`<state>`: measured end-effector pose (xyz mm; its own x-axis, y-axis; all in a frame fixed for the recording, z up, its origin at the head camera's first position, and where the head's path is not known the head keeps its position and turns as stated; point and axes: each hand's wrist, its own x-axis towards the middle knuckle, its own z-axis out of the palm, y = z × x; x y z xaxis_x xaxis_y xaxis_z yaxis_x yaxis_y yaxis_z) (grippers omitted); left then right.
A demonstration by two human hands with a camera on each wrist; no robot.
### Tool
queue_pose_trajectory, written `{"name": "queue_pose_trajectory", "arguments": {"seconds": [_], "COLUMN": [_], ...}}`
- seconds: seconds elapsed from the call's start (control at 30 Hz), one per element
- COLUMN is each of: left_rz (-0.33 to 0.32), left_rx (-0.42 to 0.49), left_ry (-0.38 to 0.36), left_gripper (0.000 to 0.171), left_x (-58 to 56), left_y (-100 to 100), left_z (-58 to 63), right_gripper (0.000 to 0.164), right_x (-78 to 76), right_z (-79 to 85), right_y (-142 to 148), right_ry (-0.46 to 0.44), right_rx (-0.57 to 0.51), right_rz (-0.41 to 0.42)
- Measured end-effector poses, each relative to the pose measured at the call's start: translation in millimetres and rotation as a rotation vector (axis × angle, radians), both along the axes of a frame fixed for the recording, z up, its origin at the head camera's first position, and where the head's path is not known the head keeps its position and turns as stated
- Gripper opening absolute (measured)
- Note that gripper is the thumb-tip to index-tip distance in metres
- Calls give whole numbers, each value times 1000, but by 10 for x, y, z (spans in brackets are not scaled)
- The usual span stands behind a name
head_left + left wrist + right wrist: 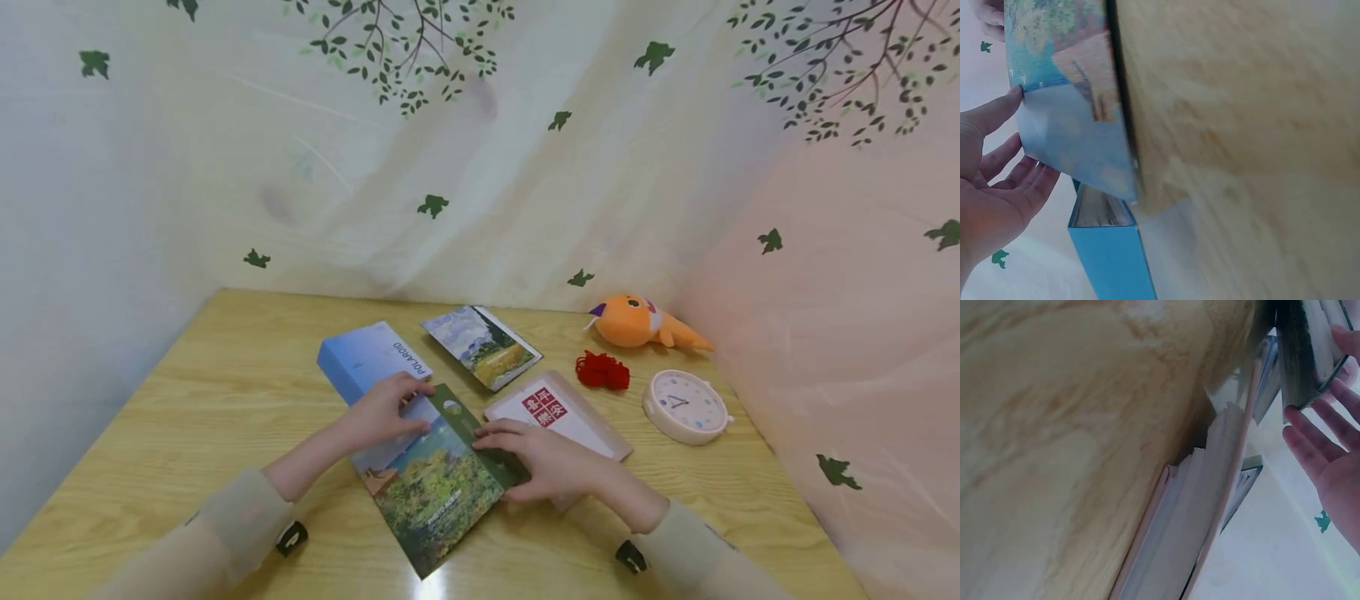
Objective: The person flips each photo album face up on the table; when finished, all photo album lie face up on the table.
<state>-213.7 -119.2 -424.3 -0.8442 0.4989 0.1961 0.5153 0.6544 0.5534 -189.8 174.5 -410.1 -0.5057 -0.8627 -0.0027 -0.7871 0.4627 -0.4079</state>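
A photo album (pixel 438 492) with a painted garden cover and a dark green strip is held between both hands, one corner pointing toward me. My left hand (pixel 386 408) pinches its far left corner; the left wrist view shows the thumb on the cover (pixel 1072 125) and fingers behind. On the right edge, my right hand (pixel 551 462) grips the green strip; in the right wrist view its fingers (pixel 1316 450) reach beneath the album. A blue album (pixel 367 358) marked POLAROID lies partly hidden behind the left hand. Beside the right hand rests a light brown book (pixel 577 425) with red characters.
An album with a landscape cover (pixel 483 346) lies at the back middle. Red yarn (pixel 602 371), a round clock (pixel 686 407) and an orange plush toy (pixel 633 321) sit to the right. Fabric walls border the wooden table (pixel 187 400).
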Motion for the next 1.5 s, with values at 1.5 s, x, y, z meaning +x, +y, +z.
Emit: {"name": "queue_pose_trajectory", "arguments": {"seconds": [1.5], "left_rz": [122], "left_rx": [199], "left_ry": [12], "left_gripper": [57], "left_x": [264], "left_y": [-46], "left_z": [483], "right_gripper": [67], "right_x": [57], "right_z": [505], "right_y": [-19], "right_ry": [176], "right_rx": [-306], "right_rz": [136]}}
